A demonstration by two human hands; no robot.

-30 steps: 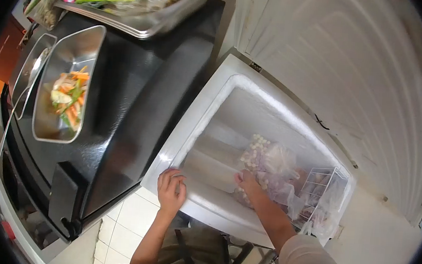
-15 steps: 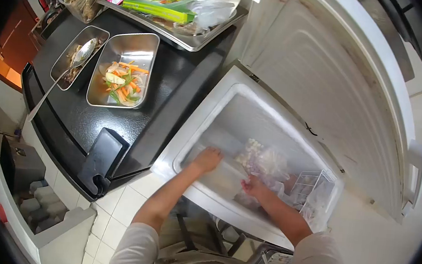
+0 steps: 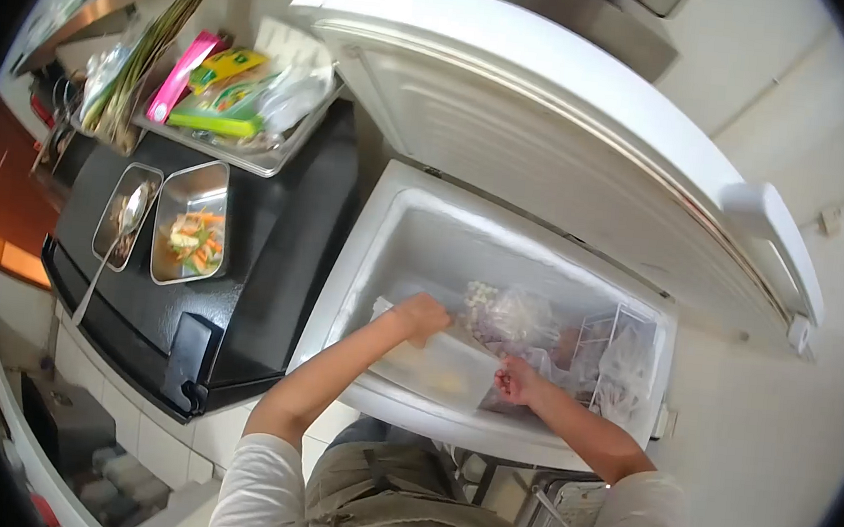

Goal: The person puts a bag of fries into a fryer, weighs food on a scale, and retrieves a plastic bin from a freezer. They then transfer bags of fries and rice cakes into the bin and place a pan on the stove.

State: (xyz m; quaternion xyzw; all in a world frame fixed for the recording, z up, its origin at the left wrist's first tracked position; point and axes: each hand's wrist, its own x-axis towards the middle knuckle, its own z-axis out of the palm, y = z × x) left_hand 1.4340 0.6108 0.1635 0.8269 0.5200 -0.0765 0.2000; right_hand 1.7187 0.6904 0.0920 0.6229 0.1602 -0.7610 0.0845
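Note:
Inside the open chest freezer (image 3: 338,301), a translucent plastic piece (image 3: 454,355) with a straight edge spans between my hands, something pale yellow showing through it. My left hand (image 3: 420,319) is closed at its far left edge. At its right corner, my right hand (image 3: 515,380) is closed too, with the fingers curled in. Just beyond them lie a bag of small pale pieces (image 3: 480,296) and a clear knotted plastic bag (image 3: 521,315). A white wire basket (image 3: 596,344) stands at the freezer's right end, with plastic bags (image 3: 626,367) beside it.
The freezer lid (image 3: 553,140) stands raised behind. On the black counter (image 3: 273,250) at left are a metal pan of cut vegetables (image 3: 191,233), a narrower pan (image 3: 108,236) with a long spoon (image 3: 124,222), and a tray (image 3: 276,158) of packaged food. Stalks (image 3: 148,64) lie farther back.
My view has shifted, so the counter sits farther left and more of the lid shows. Both hands remain inside the freezer, with the plastic between them now showing more clearly.

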